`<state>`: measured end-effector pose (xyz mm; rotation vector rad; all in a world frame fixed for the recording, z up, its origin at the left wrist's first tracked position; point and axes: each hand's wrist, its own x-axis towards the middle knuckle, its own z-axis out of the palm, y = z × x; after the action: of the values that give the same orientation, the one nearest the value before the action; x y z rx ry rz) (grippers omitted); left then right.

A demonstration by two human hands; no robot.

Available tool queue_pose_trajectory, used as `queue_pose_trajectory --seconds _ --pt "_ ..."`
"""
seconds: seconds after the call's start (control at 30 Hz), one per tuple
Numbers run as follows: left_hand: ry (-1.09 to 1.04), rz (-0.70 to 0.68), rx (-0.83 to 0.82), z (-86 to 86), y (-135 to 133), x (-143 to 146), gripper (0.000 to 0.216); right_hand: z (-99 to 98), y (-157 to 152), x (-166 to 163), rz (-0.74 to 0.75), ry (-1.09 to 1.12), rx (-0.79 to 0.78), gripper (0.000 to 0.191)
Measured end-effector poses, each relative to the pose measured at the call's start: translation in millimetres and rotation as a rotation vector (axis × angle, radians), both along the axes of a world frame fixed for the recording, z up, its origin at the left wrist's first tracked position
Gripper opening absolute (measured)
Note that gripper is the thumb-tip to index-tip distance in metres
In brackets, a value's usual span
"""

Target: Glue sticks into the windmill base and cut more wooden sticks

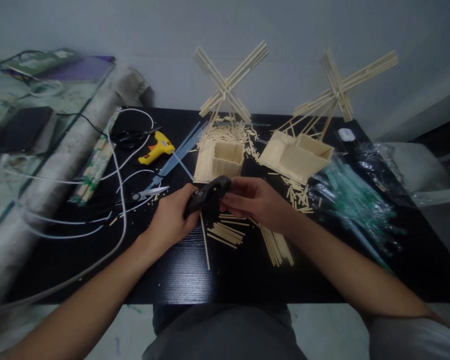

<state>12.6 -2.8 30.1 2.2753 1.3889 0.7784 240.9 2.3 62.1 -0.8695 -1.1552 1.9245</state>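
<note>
My left hand (172,217) is closed around a black hand tool (206,195) with a curved outline, held above the table; its exact kind is not clear. At the far end of this tool, the fingers of my right hand (251,200) are pinched together, and what they hold is hidden. One thin wooden stick (205,245) slants down below my left hand. Under my right hand lie short cut sticks (227,234) and a bundle of longer ones (275,245). Just beyond my hands stands a wooden stick windmill model (228,157) with crossed blades.
A second windmill model (300,155) stands tilted at right, near plastic bags (356,195). To the left are a yellow glue gun (157,148), scissors (150,192), clear glue sticks (180,152), white cables (122,200) and wrapped stick bundles (97,167). Stick scraps (228,132) lie behind.
</note>
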Motion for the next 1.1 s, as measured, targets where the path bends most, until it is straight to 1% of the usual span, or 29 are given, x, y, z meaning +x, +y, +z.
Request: queue_pose_trajectory --seconds 0.1,0.17,0.37,0.6,0.83,1.1 --pt "-0.012 0.022 0.003 -2.3 -0.2 -0.9 0.008 1.3 -2.0 -2.1 -0.095 -0.021 0.073 0.030" --pt "-0.016 0.017 0.008 -2.4 -0.3 -1.1 0.010 1.6 -3.0 -3.1 -0.114 -0.020 0.117 0.028" --pt "-0.018 -0.018 0.053 0.9 -0.4 -0.4 0.013 3.9 -3.9 -1.8 -0.085 -0.024 0.142 0.027" --pt "0.006 -0.033 0.062 0.9 -0.1 -1.7 0.015 2.6 -3.1 -0.4 -0.060 -0.018 0.178 0.026" --pt "-0.004 -0.020 0.014 3.2 -1.3 0.6 0.010 5.1 -4.2 -1.9 -0.065 -0.002 0.176 0.029" --pt "0.015 -0.014 0.021 4.5 -2.5 2.1 0.010 4.5 -4.3 -2.3 -0.070 -0.008 0.154 0.025"
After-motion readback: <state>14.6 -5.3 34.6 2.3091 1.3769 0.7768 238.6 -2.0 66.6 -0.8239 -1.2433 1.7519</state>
